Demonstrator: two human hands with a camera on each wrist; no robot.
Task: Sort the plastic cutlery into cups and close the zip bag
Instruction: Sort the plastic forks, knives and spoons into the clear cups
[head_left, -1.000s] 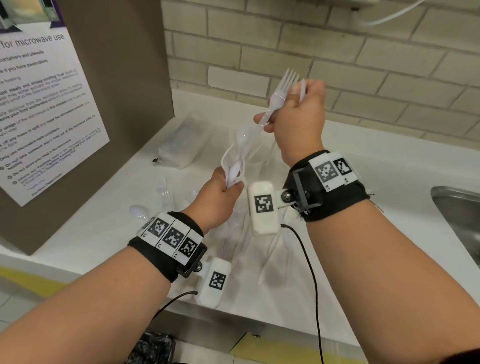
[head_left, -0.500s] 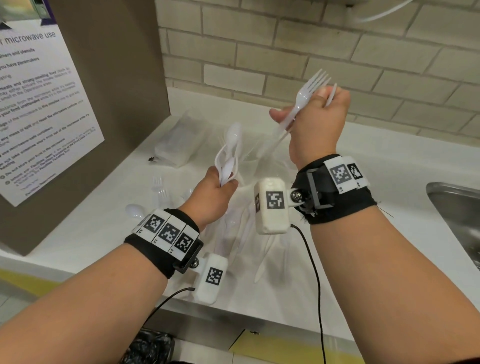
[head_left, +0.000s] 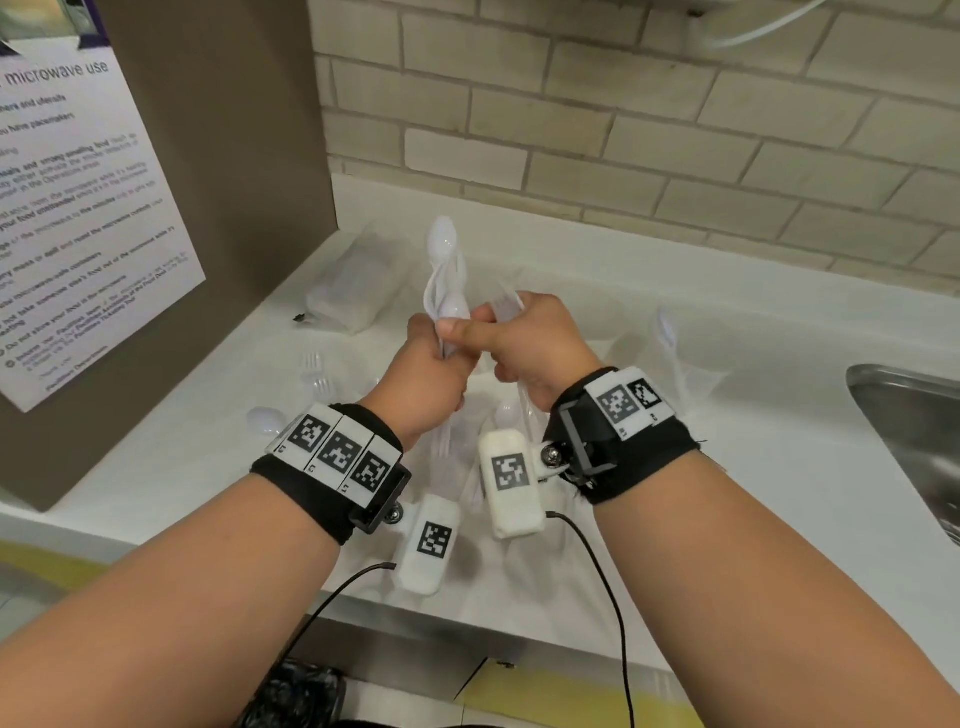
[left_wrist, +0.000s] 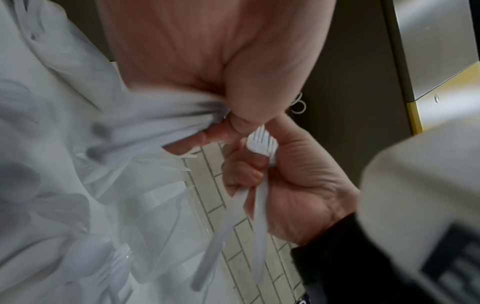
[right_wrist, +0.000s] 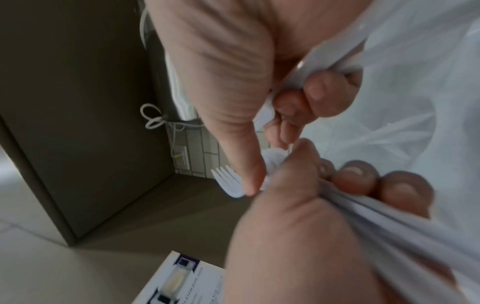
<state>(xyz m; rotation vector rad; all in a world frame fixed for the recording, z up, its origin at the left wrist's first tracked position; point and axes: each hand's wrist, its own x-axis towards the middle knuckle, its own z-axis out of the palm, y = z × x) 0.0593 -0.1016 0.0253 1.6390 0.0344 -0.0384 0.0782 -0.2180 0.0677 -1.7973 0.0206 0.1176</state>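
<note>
Both grips are full: your left hand (head_left: 423, 382) is curled round a bunch of spoons (head_left: 444, 270), bowls up, and your right hand (head_left: 530, 345) is wrapped round a few forks (left_wrist: 262, 142), its thumb reaching across to touch the spoon bunch. The two fists meet above the middle of the desk (head_left: 779, 441), in front of the brick wall.

Sorting looks to be well short of halfway. One clear cup (head_left: 691, 379) to your right, near the sink (head_left: 909, 415), holds a single upright spoon, as far as the head view shows; any other cup is hidden behind your hands or lost among the clear plastic. Loose cutlery still lies on the desk: forks (head_left: 317, 374) and a spoon (head_left: 265, 418) to the left, more pieces under your wrists. What you hold has yet to go into cups.

Whether the bag (head_left: 348, 296) lying at the back left, beside the brown panel (head_left: 234, 156), is the zip bag, and whether it is open or closed, cannot be told; closing it likely remains.

Nothing much blocks the way to the cup, but your own wrist cameras and their cables hang over the loose pieces, and white on white makes each piece hard to pick out.
</note>
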